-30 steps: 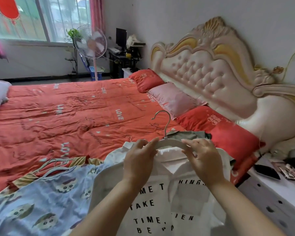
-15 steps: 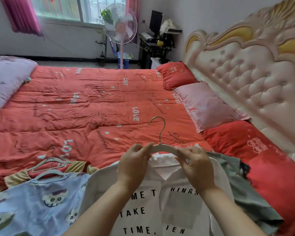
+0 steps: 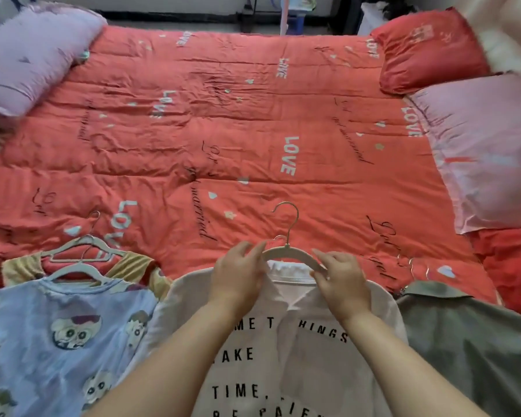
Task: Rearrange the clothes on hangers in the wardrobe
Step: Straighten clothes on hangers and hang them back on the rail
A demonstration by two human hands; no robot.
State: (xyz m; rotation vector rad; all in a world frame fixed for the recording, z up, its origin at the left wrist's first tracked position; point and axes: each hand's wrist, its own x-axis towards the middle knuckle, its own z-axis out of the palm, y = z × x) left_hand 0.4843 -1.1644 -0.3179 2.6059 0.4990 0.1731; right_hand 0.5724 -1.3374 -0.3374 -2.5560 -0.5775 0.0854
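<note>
A white shirt (image 3: 271, 350) with black lettering lies on the bed in front of me, on a pale hanger (image 3: 289, 252) with a metal hook. My left hand (image 3: 238, 273) holds the hanger's left shoulder and my right hand (image 3: 340, 279) pinches its right shoulder at the collar. To the left lies a light blue cartoon shirt (image 3: 57, 341) on a white hanger (image 3: 76, 270), over a yellow striped garment (image 3: 133, 263) with another hanger (image 3: 85, 246). An olive green shirt (image 3: 469, 341) lies to the right.
A red quilt (image 3: 223, 130) covers the bed. A purple pillow (image 3: 27, 61) lies at the far left. A red pillow (image 3: 427, 49) and a pink pillow (image 3: 481, 145) sit at the right by the headboard.
The view has tilted down and turned left over the bed. Both hands stay on the hanger at the white shirt's collar.
</note>
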